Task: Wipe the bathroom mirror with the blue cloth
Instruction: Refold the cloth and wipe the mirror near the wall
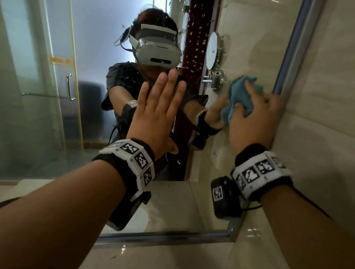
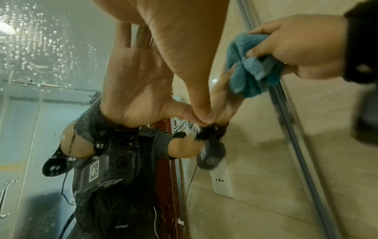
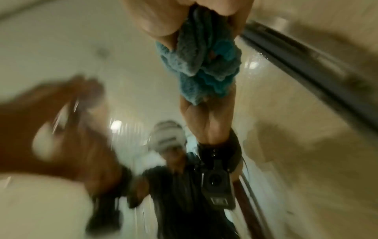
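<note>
The bathroom mirror fills the wall ahead; water drops speckle its glass. My left hand lies flat on the glass with straight fingers, its thumb tip touching the surface. My right hand grips a crumpled blue cloth against the glass near the mirror's right edge. The left wrist view shows the blue cloth bunched in the right hand. The right wrist view is blurred, with the blue cloth pressed to its own reflection.
A metal frame borders the mirror on the right and along the bottom. Beige tiled wall stands right of it. A stone counter ledge lies below. Reflected are a glass shower door and a round magnifying mirror.
</note>
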